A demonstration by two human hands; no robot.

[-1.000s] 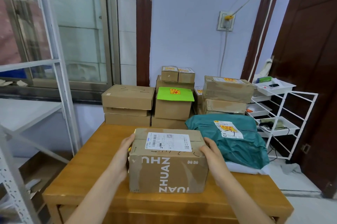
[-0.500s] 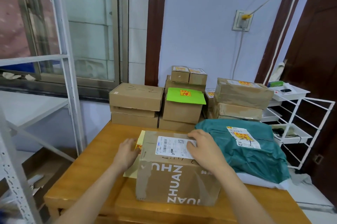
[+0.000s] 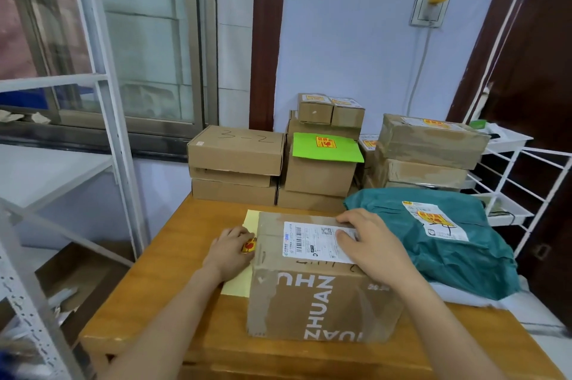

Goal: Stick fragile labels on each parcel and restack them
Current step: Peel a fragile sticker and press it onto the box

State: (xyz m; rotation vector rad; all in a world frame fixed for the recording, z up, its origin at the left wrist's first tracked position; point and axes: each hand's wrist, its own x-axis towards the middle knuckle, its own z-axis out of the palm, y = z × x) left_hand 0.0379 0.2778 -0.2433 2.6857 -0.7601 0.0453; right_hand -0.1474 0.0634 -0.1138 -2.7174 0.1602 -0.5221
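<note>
A brown cardboard parcel (image 3: 322, 302) printed "ZHUAN" stands in the middle of the wooden table (image 3: 167, 280), a white shipping label (image 3: 312, 240) on its top. My right hand (image 3: 376, 245) lies flat on that top, fingers spread over the shipping label. A pale yellow sticker sheet (image 3: 237, 285) lies on the table against the parcel's left side. My left hand (image 3: 228, 252) is on the sheet, its curled fingers pinching a red-and-yellow fragile label (image 3: 249, 246) at the parcel's edge.
A teal plastic mailer (image 3: 448, 262) with a fragile sticker lies right of the parcel. Behind stand stacked cartons: a "3-2" stack (image 3: 235, 160), a green-topped box (image 3: 322, 169) and a taped stack (image 3: 427, 150). A white wire rack (image 3: 513, 169) stands right, a metal shelf frame (image 3: 114, 132) left.
Both hands left the parcel's sides. The right one went onto its top and stays there. The left one dropped to the yellow sheet and now pinches a fragile label.
</note>
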